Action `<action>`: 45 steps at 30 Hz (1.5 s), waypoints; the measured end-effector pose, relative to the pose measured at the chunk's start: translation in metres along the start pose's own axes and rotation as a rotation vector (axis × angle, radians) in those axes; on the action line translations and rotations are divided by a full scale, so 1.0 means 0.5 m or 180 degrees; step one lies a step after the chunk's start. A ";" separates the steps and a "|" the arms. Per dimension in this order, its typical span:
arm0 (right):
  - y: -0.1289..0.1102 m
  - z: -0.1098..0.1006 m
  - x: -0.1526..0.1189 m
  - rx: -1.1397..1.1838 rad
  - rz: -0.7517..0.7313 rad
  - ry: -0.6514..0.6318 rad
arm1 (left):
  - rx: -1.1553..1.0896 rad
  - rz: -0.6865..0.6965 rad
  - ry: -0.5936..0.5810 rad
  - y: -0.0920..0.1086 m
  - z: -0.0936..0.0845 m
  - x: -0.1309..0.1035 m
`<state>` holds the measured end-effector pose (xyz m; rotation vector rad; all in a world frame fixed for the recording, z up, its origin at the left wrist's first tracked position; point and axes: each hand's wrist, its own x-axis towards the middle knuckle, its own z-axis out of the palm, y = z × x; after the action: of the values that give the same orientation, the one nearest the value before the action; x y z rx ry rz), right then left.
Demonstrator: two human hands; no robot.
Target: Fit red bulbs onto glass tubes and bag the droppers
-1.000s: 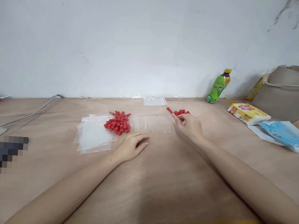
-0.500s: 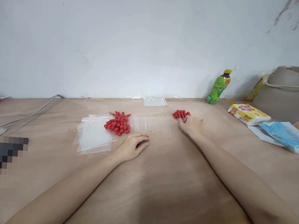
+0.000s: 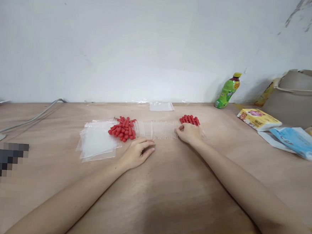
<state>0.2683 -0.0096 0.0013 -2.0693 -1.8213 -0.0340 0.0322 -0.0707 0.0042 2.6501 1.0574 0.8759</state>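
Observation:
My left hand [image 3: 139,153] rests on the table with fingers loosely curved and thumb apart, holding nothing. Just beyond it is a heap of red rubber dropper bulbs [image 3: 123,129], partly on a stack of clear zip bags [image 3: 98,143]. A row of thin clear tubes [image 3: 163,130] runs rightward from the heap. At the row's right end, my right hand [image 3: 189,133] pinches a clear tube, largely hidden by the fingers. Behind that hand, several red bulbs [image 3: 190,118] lie side by side; their lower ends are covered by the hand.
A small zip bag [image 3: 161,106] lies by the wall. On the right are a green bottle [image 3: 228,91], a yellow tissue pack [image 3: 260,119], a blue-and-white packet [image 3: 298,141] and a grey bin [image 3: 298,98]. A grey cable [image 3: 38,117] crosses the left side.
My right hand has moved left and nearer to me, from the lined-up red bulbs to the right end of the tube row. My left hand stays still.

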 end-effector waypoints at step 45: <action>0.004 0.018 -0.084 0.1163 -0.1884 0.0715 | -0.0293 -0.0618 0.0121 -0.016 -0.008 -0.014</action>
<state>0.2615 -0.0471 -0.0186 -1.1885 -2.0449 -0.0811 0.0211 -0.0695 0.0016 2.4165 1.2275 0.9137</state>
